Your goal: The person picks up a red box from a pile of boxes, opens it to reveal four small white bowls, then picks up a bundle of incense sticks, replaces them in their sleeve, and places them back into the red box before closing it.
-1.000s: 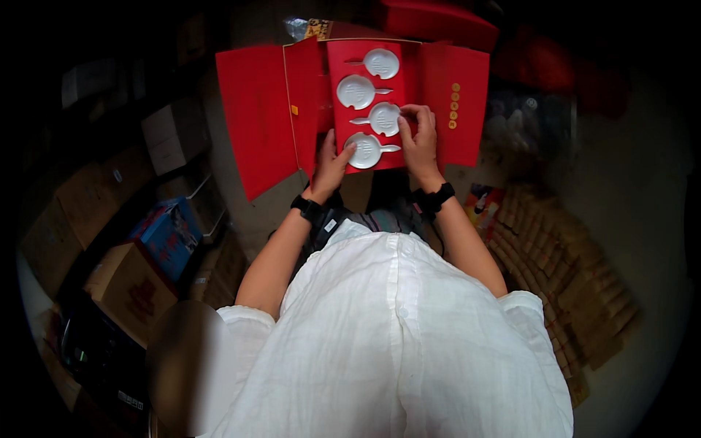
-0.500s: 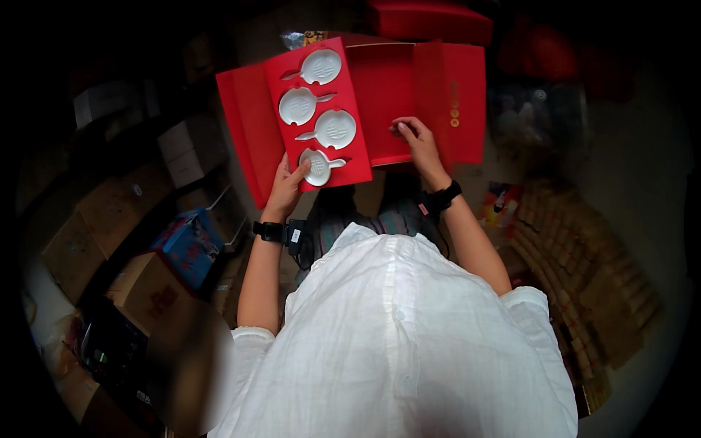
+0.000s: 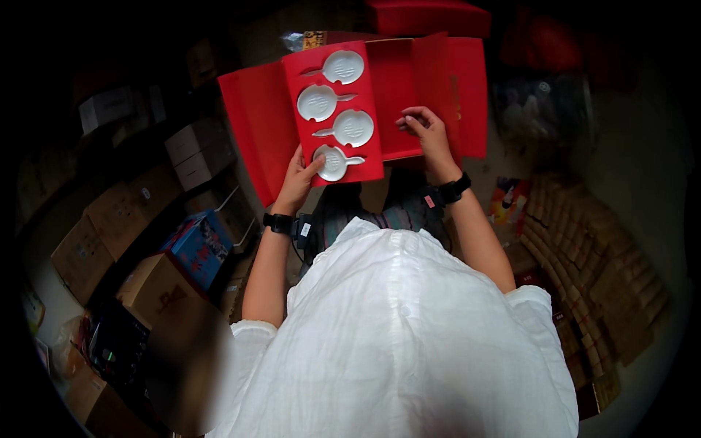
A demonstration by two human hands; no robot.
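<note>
My left hand (image 3: 298,181) grips the lower left corner of a red tray insert (image 3: 296,95), its thumb pressing on the lowest white spoon (image 3: 332,165). Several white short-handled spoons, such as the top one (image 3: 345,67), sit in the insert's cutouts, their handles pointing alternately left and right. Beneath and behind it lies a red box (image 3: 394,95) with flaps spread to both sides; the insert covers the left part of its inside. Over the box's right part hovers my right hand (image 3: 429,135), fingers loosely bent and apart, holding nothing, close to the right flap (image 3: 467,95).
Another red box (image 3: 431,17) lies at the far side. Clear plastic wrapping (image 3: 544,109) is to the right. Cardboard cartons (image 3: 157,288) and a blue printed box (image 3: 198,244) crowd the left; stacked brown cardboard (image 3: 584,255) stands at lower right.
The insert has shifted right with my left hand, further over the box's inside. My right hand has moved slightly up and right, its fingers now more spread.
</note>
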